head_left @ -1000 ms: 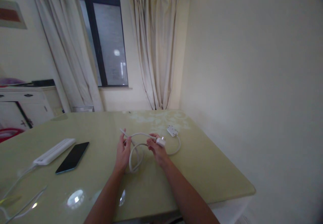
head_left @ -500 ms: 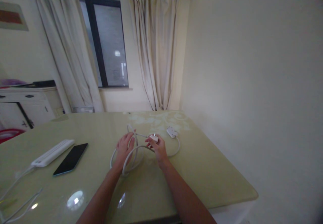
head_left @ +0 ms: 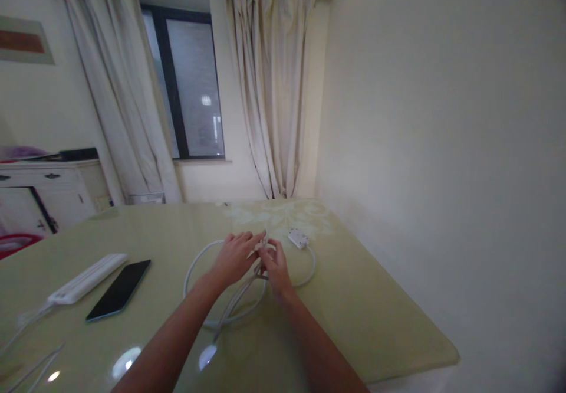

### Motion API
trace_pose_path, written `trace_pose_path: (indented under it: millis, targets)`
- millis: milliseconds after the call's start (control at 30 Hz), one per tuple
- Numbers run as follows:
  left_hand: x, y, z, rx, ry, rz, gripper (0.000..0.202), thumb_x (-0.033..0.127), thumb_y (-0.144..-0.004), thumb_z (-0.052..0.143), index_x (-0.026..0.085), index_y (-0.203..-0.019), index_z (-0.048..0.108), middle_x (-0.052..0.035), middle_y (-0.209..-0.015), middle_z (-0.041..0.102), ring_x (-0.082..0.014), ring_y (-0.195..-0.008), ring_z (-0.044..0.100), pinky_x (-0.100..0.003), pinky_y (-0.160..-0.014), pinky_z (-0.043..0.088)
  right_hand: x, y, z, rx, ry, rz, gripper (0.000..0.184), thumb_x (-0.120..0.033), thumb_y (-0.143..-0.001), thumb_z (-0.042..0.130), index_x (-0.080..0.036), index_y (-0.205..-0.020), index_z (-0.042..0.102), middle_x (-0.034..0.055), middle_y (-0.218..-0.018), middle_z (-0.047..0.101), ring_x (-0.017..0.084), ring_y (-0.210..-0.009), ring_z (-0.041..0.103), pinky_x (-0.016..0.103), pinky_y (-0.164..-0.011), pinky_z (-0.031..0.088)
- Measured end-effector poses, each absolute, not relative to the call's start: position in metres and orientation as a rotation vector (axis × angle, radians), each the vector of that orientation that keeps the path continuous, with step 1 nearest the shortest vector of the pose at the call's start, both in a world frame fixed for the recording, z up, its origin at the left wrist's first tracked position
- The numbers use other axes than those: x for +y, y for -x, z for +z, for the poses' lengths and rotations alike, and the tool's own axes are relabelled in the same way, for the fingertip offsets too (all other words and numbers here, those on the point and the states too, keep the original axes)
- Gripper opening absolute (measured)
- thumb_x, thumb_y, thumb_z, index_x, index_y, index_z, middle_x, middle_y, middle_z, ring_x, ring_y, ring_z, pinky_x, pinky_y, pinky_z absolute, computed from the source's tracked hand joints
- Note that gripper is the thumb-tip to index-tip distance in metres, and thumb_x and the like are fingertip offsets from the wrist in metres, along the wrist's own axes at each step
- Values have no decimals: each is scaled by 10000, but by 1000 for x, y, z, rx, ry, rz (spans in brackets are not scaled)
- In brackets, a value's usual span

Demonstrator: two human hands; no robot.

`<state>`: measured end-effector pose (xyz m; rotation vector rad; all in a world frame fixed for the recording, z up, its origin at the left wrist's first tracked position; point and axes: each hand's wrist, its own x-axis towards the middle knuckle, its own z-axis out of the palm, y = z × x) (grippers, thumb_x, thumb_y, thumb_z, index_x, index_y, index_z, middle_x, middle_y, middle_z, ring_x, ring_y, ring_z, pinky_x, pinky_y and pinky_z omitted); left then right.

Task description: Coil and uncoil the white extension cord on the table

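My left hand [head_left: 236, 257] and my right hand [head_left: 275, 268] meet over the table, fingertips together around a small white plug [head_left: 262, 244]. Both hands are closed, and the fingers partly cover the plug. From beneath my right hand, the white power cord [head_left: 239, 298] hangs in loose loops that lie on the tabletop and pass under my left wrist. A white socket block [head_left: 298, 238] rests just beyond my right hand, with a curved length of cord running back from it.
On the left of the glossy table [head_left: 354, 322] lie a white power strip [head_left: 88, 278] and a dark phone [head_left: 119, 290]. More thin cable [head_left: 39, 366] is at the near left. A wall [head_left: 420, 145] borders the right side. Behind stand curtains [head_left: 274, 86] and a white cabinet [head_left: 62, 198].
My left hand has left the cord loops and moved right and forward to the plug in my right hand. The loops have shifted and spread nearer to me. The view has tilted slightly up.
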<state>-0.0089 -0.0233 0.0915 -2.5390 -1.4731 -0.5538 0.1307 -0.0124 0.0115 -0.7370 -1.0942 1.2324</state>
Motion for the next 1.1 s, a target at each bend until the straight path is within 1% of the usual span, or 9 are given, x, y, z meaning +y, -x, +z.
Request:
trace_pose_path:
  millis: [100,200,300,400,500,733,867,967,1100]
  targets:
    - [-7,28,95,-1569,2428,-783,451,368,-986,506,234,-1414,550,-129,-1234,678,-285,-1158,625,-431,-1000,432,-12,-133,14,-1055,838,1146,514,-605,-800,679,-187,-1088,598,23,-969,665,60,-473,530,203,-446,370]
    - [11,58,92,-1714,2296,-1227,599,462,-971,496,169,-1490,437,-143,-1209,683,-271,-1082,658,-404,-952,492,-8,-138,15,-993,856,1092,454,-594,-796,670,-150,-887,655,34,-894,654,60,-509,521,200,-471,365]
    - [24,89,78,-1893,2078,-1453,675,504,-933,518,117,-1478,424,-136,-1101,703,-272,-957,685,-407,-884,526,-3,-145,15,-837,784,1101,455,-573,-759,724,-151,-928,695,27,-846,640,66,-566,513,190,-503,366]
    - [31,110,52,-2002,1994,-1394,557,421,-919,519,105,-1377,515,-154,-1112,704,-280,-988,682,-424,-923,516,3,-151,13,-664,704,1152,505,-550,-662,810,-166,-978,718,9,-813,617,62,-589,499,173,-507,349]
    - [34,119,22,-2152,1983,-1243,498,338,-931,482,98,-1367,512,-173,-1167,692,-279,-1027,680,-431,-945,509,8,-154,11,-580,685,1199,529,-512,-597,858,-181,-993,740,-3,-791,603,61,-592,486,169,-506,348]
    - [21,122,-22,-2344,1943,-933,450,280,-962,421,121,-1374,509,-184,-1254,659,-303,-1160,641,-444,-980,492,7,-155,10,-578,736,1234,528,-492,-642,842,-190,-1068,757,-4,-784,625,63,-560,480,180,-471,309]
    - [-5,101,-19,-2163,2017,-1061,418,240,-925,442,135,-1307,576,-182,-1287,639,-289,-1224,602,-441,-1064,446,6,-155,11,-589,743,1246,581,-513,-640,838,-192,-1116,750,-5,-782,636,64,-552,484,187,-460,278]
    - [-36,68,-11,-2020,2353,-1267,378,317,-924,458,156,-1208,649,-143,-1256,660,-278,-1197,611,-435,-1066,452,5,-154,12,-606,744,1230,584,-531,-640,835,-201,-1114,748,-14,-765,622,67,-566,491,190,-476,294]
    - [-73,24,-8,-1901,2934,-1205,395,469,-957,467,176,-1054,713,-103,-1054,708,-260,-1007,657,-372,-928,508,4,-154,12,-615,730,1212,608,-550,-618,848,-201,-1103,737,-27,-737,591,70,-577,487,190,-483,302]
